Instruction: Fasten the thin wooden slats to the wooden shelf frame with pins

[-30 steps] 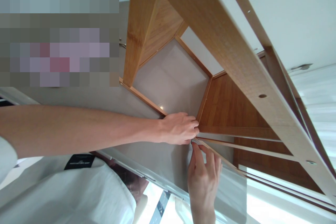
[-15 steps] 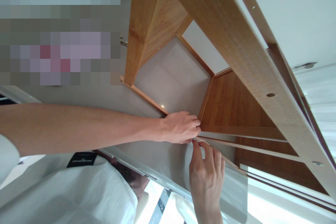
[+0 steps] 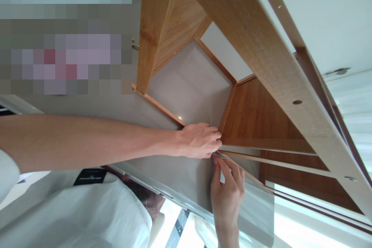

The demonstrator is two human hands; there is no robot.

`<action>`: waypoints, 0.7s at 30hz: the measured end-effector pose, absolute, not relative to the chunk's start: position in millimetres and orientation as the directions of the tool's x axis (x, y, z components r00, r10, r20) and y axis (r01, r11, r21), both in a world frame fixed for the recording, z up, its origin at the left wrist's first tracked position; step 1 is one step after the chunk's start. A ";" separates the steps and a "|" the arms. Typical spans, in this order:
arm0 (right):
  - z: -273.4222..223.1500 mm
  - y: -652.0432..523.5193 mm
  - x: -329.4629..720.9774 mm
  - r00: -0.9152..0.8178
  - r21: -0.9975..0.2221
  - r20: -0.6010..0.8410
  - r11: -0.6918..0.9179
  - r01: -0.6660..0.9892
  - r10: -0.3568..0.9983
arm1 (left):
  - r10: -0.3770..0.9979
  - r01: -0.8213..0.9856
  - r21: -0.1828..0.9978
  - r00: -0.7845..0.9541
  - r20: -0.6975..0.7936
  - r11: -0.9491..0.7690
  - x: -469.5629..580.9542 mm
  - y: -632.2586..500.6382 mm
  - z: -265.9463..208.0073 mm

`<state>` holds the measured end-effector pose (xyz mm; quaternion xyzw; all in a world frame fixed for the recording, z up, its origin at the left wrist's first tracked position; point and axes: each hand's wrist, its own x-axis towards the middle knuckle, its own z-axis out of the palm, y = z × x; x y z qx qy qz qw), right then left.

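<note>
A wooden furniture frame (image 3: 267,42) with wood-panelled sides fills the middle and right of the head view. My left hand (image 3: 200,140) reaches in from the left, its back upward, fingers curled in at the frame's near lower corner. Its fingertips, and whatever they grip, are hidden. Just below it, my right hand (image 3: 228,186) comes up from the bottom, thumb and index finger pinched close to the same corner. A tiny dark bit shows at these fingertips, too small to name. The two hands nearly touch. A thin wooden rail (image 3: 279,161) runs rightward from the corner.
The frame stands on a grey surface (image 3: 116,106). A pale, translucent panel edge (image 3: 258,209) lies right of my right hand. White clothing (image 3: 87,217) with a black label (image 3: 90,176) is at lower left. Upper left is pixelated.
My right hand has turned and shifted slightly left, its fingers straighter at the corner. My left hand keeps its place, and the whole view has shifted a little.
</note>
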<state>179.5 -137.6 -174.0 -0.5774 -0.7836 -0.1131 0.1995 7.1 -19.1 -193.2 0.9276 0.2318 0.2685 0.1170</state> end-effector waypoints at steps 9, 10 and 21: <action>-175.0 -141.9 179.8 -0.261 -0.047 0.458 0.317 0.947 0.850 | 0.491 0.367 0.339 0.750 0.444 -0.866 7.2 -18.8 -192.5; -173.9 -142.2 179.3 -0.274 -0.024 0.456 0.320 0.947 0.847 | 0.490 0.365 0.339 0.749 0.446 -0.867 7.3 -18.8 -192.8; -163.5 -144.9 177.0 -0.358 0.200 0.353 0.304 0.931 0.865 | 0.483 0.355 0.340 0.745 0.460 -0.871 6.1 -18.4 -193.7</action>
